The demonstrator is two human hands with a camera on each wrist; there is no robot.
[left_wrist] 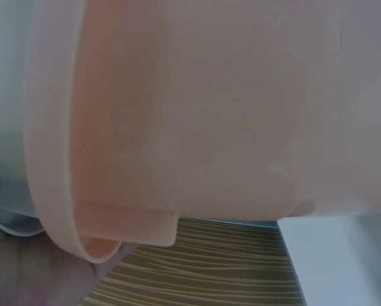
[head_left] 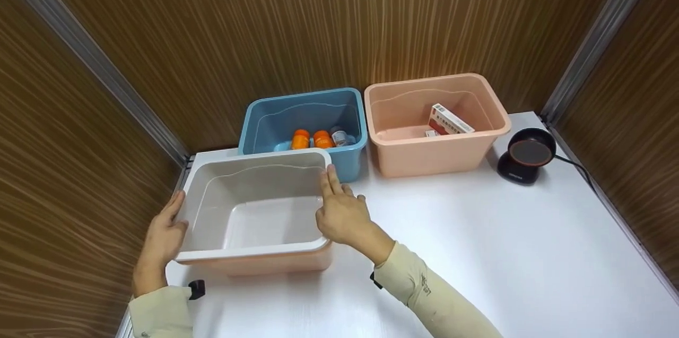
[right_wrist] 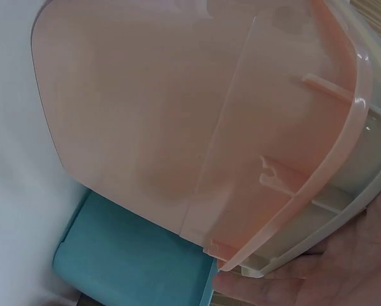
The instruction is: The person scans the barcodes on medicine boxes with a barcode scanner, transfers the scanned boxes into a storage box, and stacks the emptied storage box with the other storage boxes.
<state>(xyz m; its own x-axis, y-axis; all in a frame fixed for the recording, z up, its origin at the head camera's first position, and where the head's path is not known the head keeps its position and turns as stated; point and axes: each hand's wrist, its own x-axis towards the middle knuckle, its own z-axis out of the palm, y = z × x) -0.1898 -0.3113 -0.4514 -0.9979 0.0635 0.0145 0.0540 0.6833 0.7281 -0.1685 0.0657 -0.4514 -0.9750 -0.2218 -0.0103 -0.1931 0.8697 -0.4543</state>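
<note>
A white plastic bin [head_left: 254,250] sits nested inside a pink bin [head_left: 281,263], left of the middle of the table. Its inside holds nothing visible. My left hand [head_left: 162,234] holds the left rim, fingers along the outside and thumb near the rim's top. On the opposite side, my right hand [head_left: 345,213] holds the right rim, with two fingers stretched along it and the thumb at the inner edge. Both rims show in the right wrist view, where the right fingers [right_wrist: 267,287] touch them. Whether the stack is raised off the table cannot be told.
Behind the stack stands a blue bin [head_left: 347,160] with orange-capped bottles [head_left: 301,139] and a clear bottle [head_left: 339,137]. Beside it, another pink bin [head_left: 429,157] contains small boxes [head_left: 450,119]. A black round device [head_left: 528,155] with a cable stands at the right. Wood-patterned walls enclose the white table [head_left: 477,253].
</note>
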